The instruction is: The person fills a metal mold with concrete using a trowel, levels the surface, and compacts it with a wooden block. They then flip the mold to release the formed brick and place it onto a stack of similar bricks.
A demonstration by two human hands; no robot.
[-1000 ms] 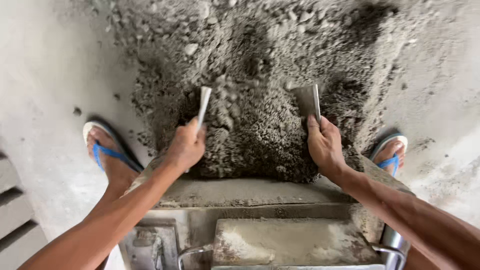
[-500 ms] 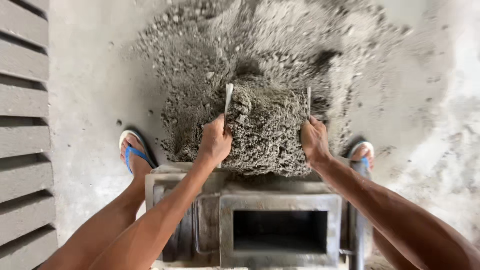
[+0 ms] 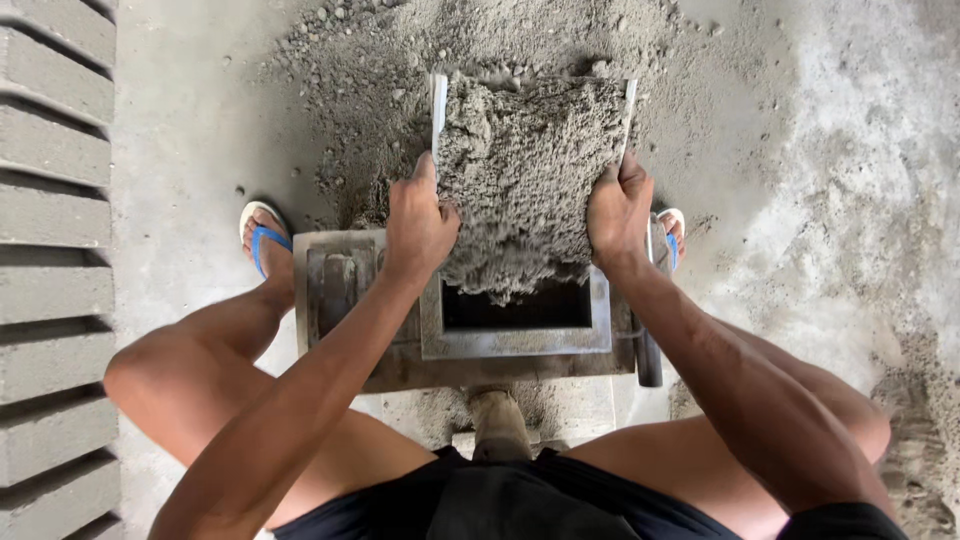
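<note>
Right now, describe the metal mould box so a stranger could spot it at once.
Start at the big pile of grey mix on the floor, then come toward the person's knees. The metal mould box sits between the blue sandals, under the load pressed between both hands. Unlike the solid grey blocks at the left, it has a dark rectangular opening.

Bare arms and legs, dark shorts, blue-strapped sandals.

The person wears black shorts (image 3: 520, 500) and white flip-flops with blue straps, the left sandal (image 3: 262, 238) in plain sight, the right sandal (image 3: 672, 232) mostly hidden; both forearms are sleeveless, hands (image 3: 420, 225) ungloved.
</note>
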